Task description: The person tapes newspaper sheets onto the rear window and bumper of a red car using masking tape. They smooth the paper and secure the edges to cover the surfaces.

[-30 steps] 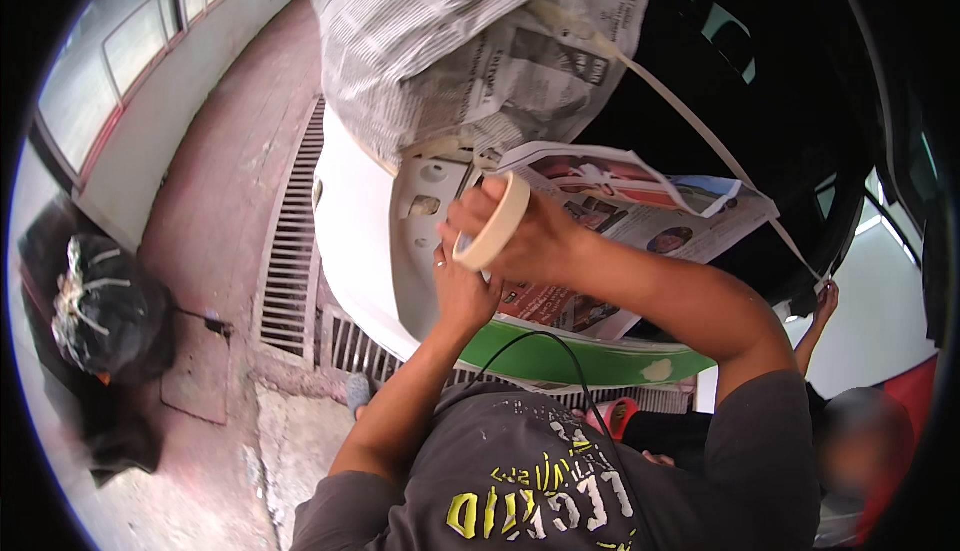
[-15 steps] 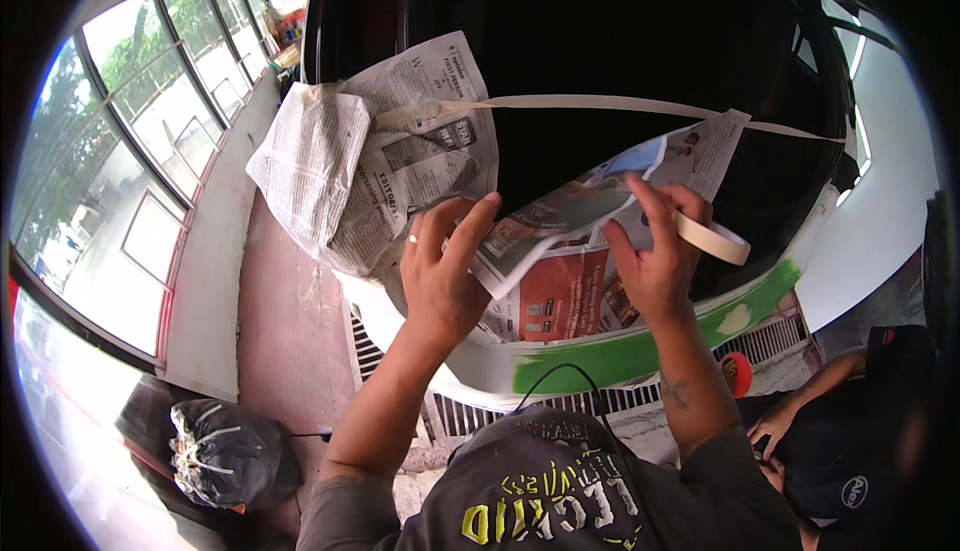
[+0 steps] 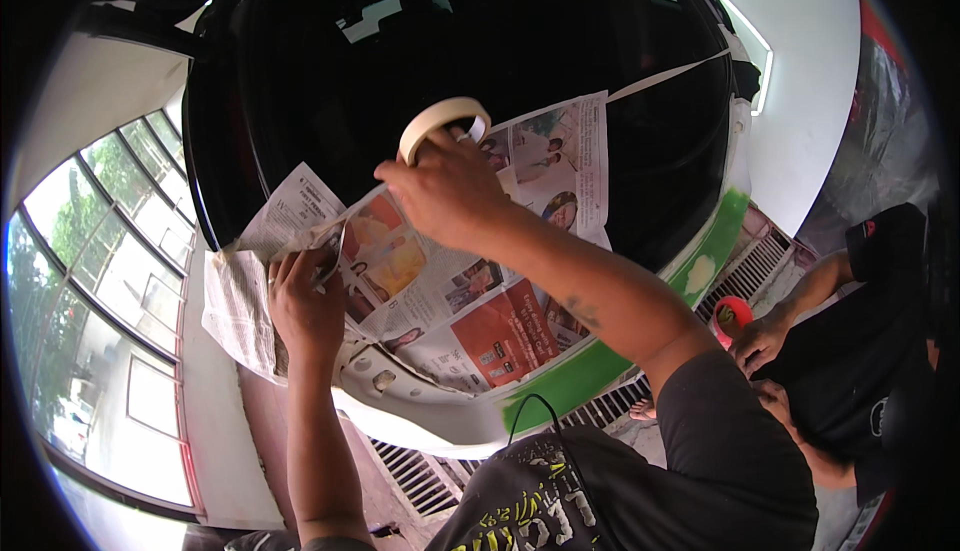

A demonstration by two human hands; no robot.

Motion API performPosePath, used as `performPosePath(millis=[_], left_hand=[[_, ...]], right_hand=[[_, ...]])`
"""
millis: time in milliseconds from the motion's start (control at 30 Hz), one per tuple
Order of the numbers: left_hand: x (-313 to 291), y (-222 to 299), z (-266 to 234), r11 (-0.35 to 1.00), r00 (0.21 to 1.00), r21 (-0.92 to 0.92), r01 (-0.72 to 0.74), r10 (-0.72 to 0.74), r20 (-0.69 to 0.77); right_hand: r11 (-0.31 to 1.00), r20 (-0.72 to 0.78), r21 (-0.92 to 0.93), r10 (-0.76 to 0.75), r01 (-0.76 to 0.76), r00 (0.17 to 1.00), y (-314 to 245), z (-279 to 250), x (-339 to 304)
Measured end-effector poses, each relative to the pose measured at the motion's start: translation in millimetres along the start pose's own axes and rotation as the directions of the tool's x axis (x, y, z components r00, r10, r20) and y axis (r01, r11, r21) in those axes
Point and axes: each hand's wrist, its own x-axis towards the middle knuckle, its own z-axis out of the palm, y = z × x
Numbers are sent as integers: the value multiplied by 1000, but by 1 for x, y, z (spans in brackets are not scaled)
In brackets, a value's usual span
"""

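A colour-printed newspaper sheet [image 3: 430,291] lies over the lower part of the car's dark rear, slanting down to the bumper. At its left edge, my left hand [image 3: 305,306] has its fingers closed on the paper, where it meets another newspaper sheet [image 3: 240,301] with plain print. My right hand [image 3: 445,191] is at the colour sheet's upper edge. A roll of cream masking tape [image 3: 440,111] is looped over its fingers. From the sheet's upper right corner a strip of tape [image 3: 670,76] runs to the car's right side.
The bumper has a green patch [image 3: 600,386] along its edge, above a floor grate [image 3: 415,476]. At the right sits another person in black, with their hands [image 3: 765,341] by a red round container [image 3: 732,321]. Tall windows [image 3: 110,301] line the left wall.
The colour sheet has been unfolded and spread leftward to the plain sheet. My left hand has moved left to the join; my right hand has moved left with the tape roll. The view has shifted.
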Motion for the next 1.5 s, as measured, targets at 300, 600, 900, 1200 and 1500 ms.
performPosePath(millis=[300,600,900,1200,1500], left_hand=[[-27,9,-12,953,1000,-303,-11,18,22],[-20,7,-9,934,998,-353,57,-62,-4],[11,20,-24,977,980,-185,106,-71,186],[67,-7,-7,999,977,-36,12,-4,211],[59,-3,-17,984,974,-116,-137,155,165]], right_hand=[[964,-7,246,103,-98,995,38,-25,7],[990,641,142,-98,8,762,34,-38,63],[982,687,190,-146,17,712,28,-22,84],[971,765,232,-151,-51,626,48,-4,111],[970,790,232,-140,-79,597,49,-5,107]])
